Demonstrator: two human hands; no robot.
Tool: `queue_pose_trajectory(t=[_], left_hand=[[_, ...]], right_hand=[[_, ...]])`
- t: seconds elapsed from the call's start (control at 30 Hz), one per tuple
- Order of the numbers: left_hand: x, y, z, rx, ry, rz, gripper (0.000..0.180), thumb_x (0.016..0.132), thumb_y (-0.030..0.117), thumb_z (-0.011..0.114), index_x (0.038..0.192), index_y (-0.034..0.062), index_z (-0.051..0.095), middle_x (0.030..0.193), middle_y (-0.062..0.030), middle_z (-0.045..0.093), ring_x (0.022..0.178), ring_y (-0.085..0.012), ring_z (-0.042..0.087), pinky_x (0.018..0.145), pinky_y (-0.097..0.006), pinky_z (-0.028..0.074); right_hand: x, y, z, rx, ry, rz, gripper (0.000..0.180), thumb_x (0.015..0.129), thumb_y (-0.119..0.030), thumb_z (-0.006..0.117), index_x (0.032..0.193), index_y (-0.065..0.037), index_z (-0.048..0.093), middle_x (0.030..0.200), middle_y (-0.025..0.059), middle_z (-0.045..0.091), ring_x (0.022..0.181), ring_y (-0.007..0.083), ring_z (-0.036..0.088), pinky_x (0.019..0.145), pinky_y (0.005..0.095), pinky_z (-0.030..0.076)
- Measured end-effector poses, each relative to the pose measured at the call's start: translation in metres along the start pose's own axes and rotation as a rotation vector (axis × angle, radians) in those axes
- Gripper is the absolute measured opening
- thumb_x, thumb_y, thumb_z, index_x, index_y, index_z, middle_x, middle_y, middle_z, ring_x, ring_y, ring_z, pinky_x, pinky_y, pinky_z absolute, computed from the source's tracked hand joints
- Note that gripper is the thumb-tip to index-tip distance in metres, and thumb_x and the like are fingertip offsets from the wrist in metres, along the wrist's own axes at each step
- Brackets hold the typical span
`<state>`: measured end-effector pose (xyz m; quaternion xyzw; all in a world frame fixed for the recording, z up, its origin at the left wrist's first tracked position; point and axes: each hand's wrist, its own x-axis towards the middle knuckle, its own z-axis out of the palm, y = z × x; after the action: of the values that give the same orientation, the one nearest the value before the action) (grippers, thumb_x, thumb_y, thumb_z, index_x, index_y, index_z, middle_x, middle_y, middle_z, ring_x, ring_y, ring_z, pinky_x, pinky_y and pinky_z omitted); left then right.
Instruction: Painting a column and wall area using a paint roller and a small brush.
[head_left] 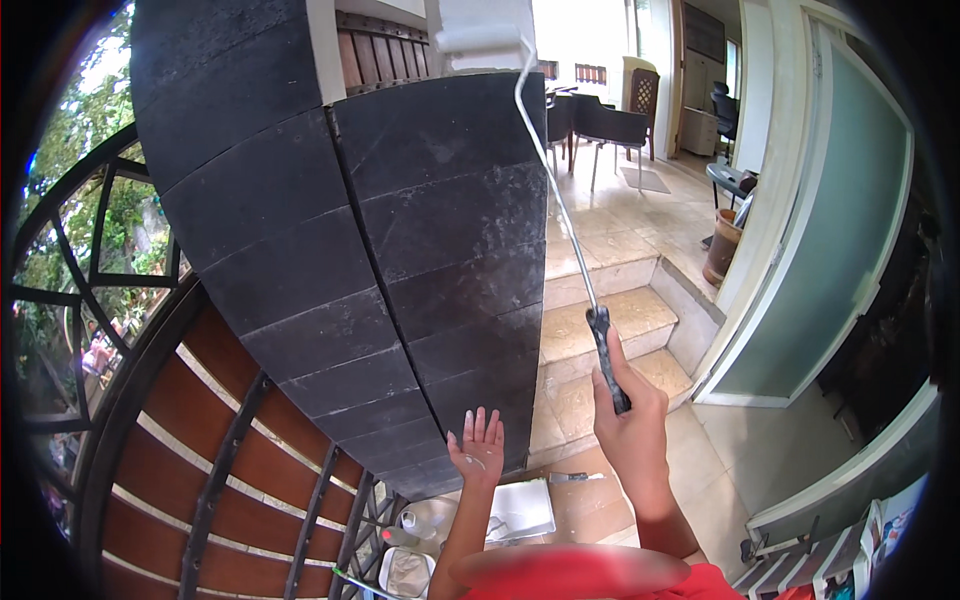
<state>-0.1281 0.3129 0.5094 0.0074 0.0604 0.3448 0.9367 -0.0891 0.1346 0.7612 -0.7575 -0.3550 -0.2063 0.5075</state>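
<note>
My right hand is closed round the black handle of a paint roller. Its long bent wire frame reaches up and away, and the white roller head lies against a white-painted pillar above the dark tiled wall. My left hand is raised with the palm up and the fingers stretched out, holding nothing. White paint marks show on that palm. Below it, a white paint tray rests on the floor, with a scraper beside it.
Plastic bottles and a white tub stand by the tray. A metal and wood gate is at the left. Stone steps rise on the right, by a frosted glass door. Chairs stand further in.
</note>
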Motion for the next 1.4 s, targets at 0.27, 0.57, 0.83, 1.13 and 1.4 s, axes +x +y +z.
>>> queue_pose_trajectory(t=[0.27, 0.57, 0.83, 1.13, 1.4], left_hand=[[0.012, 0.009, -0.008, -0.01, -0.011, -0.041, 0.059, 0.086, 0.047, 0.038, 0.13, 0.0075, 0.032, 0.132, -0.0113, 0.039, 0.119, -0.0354, 0.039, 0.098, -0.044, 0.034], [0.012, 0.004, -0.01, -0.028, 0.027, -0.092, 0.057, 0.083, 0.047, 0.044, 0.122, 0.0063, 0.041, 0.124, -0.0131, 0.047, 0.116, -0.0368, 0.042, 0.097, -0.045, 0.035], [0.007, 0.011, -0.017, -0.006, 0.039, -0.085, 0.057, 0.083, 0.048, 0.044, 0.121, 0.0065, 0.042, 0.122, -0.0123, 0.048, 0.116, -0.0369, 0.042, 0.096, -0.045, 0.036], [0.01, 0.034, -0.035, -0.032, 0.089, -0.05, 0.057, 0.082, 0.049, 0.043, 0.121, 0.0071, 0.041, 0.121, -0.0117, 0.049, 0.115, -0.0369, 0.043, 0.095, -0.046, 0.036], [0.009, 0.018, -0.013, -0.015, 0.042, -0.073, 0.055, 0.084, 0.048, 0.039, 0.12, 0.006, 0.042, 0.122, -0.012, 0.049, 0.115, -0.0381, 0.043, 0.095, -0.047, 0.035]], right_hand=[[-0.005, 0.0, 0.013, 0.017, 0.019, -0.037, 0.047, 0.078, 0.003, 0.054, 0.124, -0.002, 0.045, 0.061, 0.0159, 0.047, 0.049, 0.024, 0.046, 0.049, 0.0282, 0.039], [0.036, -0.025, 0.029, 0.016, 0.098, -0.034, 0.046, 0.079, 0.002, 0.053, 0.124, -0.004, 0.045, 0.064, 0.0194, 0.051, 0.054, 0.0309, 0.052, 0.053, 0.0293, 0.042], [0.103, -0.057, 0.023, 0.031, 0.147, -0.05, 0.043, 0.082, -0.004, 0.05, 0.124, -0.006, 0.044, 0.064, 0.0274, 0.046, 0.053, 0.0405, 0.041, 0.049, 0.0309, 0.04], [0.032, -0.014, 0.056, 0.084, 0.131, -0.085, 0.046, 0.08, 0.001, 0.051, 0.125, -0.003, 0.042, 0.068, 0.0275, 0.051, 0.062, 0.0355, 0.059, 0.055, 0.0299, 0.044], [0.139, -0.063, 0.031, -0.08, 0.206, -0.191, 0.044, 0.083, -0.003, 0.048, 0.126, -0.006, 0.041, 0.07, 0.0288, 0.05, 0.07, 0.0431, 0.053, 0.056, 0.0329, 0.044]])
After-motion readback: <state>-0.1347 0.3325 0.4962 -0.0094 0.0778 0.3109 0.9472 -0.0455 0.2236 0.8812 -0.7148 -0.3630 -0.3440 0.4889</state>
